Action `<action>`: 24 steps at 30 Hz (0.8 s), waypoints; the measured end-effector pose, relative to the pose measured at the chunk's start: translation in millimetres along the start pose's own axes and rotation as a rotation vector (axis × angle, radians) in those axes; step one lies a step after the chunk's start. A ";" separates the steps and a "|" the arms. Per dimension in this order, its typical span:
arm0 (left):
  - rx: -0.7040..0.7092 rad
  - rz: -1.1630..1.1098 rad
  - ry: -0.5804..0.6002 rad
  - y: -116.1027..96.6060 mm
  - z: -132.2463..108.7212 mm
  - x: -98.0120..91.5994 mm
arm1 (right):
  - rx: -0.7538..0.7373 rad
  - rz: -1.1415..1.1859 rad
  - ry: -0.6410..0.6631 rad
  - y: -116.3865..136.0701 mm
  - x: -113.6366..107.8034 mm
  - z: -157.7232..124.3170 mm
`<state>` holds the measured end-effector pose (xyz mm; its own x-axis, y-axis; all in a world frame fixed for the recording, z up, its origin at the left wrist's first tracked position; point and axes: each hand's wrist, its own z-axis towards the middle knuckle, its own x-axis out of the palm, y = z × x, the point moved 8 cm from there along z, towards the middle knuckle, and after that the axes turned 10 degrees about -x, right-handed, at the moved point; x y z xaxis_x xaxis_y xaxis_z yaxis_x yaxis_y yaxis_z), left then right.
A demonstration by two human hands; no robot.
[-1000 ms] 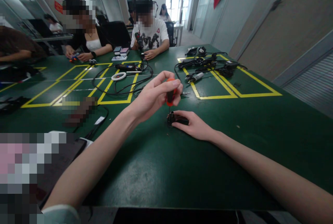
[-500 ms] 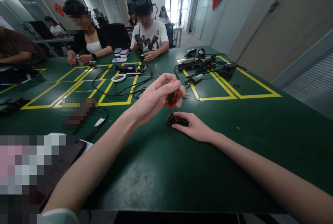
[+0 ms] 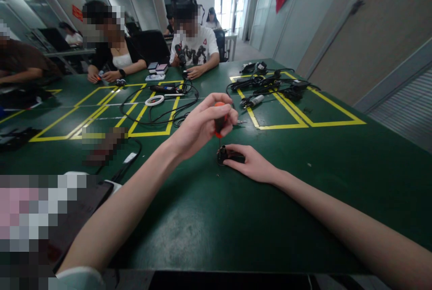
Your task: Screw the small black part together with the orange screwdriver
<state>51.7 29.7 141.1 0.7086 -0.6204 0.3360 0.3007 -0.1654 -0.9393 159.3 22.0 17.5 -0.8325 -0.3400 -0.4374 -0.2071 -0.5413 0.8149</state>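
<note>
My left hand (image 3: pixel 205 121) is closed around the red and black handle of a screwdriver (image 3: pixel 219 121). The screwdriver stands nearly upright, its thin shaft pointing down at a small black part (image 3: pixel 222 155) on the green table (image 3: pixel 202 218). Whether the tip sits in a screw is too small to tell. From the right, my right hand (image 3: pixel 251 163) pinches the black part between thumb and fingers and holds it against the tabletop. A short round tube sticks up from this part, beside the shaft. My fingers hide its right end.
Black cables and adapters (image 3: pixel 270 83) lie at the back right within yellow tape. Further left are a white ring (image 3: pixel 154 100), a dark pen-shaped tool (image 3: pixel 167 88) and looped cable. A phone-like dark device (image 3: pixel 81 209) lies near my left forearm. Co-workers (image 3: pixel 194 47) sit across the table.
My left hand and the screwdriver handle have shifted slightly left, with the fingers turned a little on the handle. My right hand and the black part have stayed in place.
</note>
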 end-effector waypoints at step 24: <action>0.013 -0.034 -0.034 -0.5 -0.4 -1.7 | 0.000 -0.003 0.018 1.7 1.1 1.2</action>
<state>50.1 30.6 140.9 0.7190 -0.5884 0.3699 0.3331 -0.1754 -0.9264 157.4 21.6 18.9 -0.8226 -0.3521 -0.4465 -0.2096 -0.5422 0.8137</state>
